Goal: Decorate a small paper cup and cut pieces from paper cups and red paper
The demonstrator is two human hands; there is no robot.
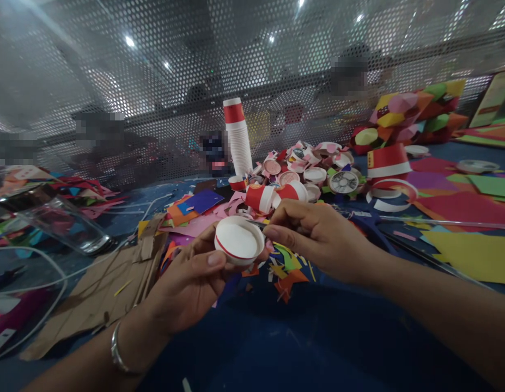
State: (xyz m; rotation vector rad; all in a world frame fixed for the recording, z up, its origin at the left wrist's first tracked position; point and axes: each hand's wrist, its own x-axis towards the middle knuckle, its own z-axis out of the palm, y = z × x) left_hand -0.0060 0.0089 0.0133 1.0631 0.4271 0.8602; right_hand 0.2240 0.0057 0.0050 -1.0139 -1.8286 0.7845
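My left hand, a silver bangle on its wrist, grips the cut-down bottom of a paper cup. The piece is white with a red line along its side, and its opening tilts towards me. My right hand is closed at the far right rim of that piece. A thin dark blade-like tool sticks out from its fingers and reaches over the rim. The rest of the tool is hidden in the hand. Coloured paper scraps lie just beyond and below both hands.
A tall stack of paper cups stands by the perforated metal screen. Cut cup pieces are heaped beside it. Left are cardboard, a glass jar and a white cable. Yellow paper and a red cup lie right.
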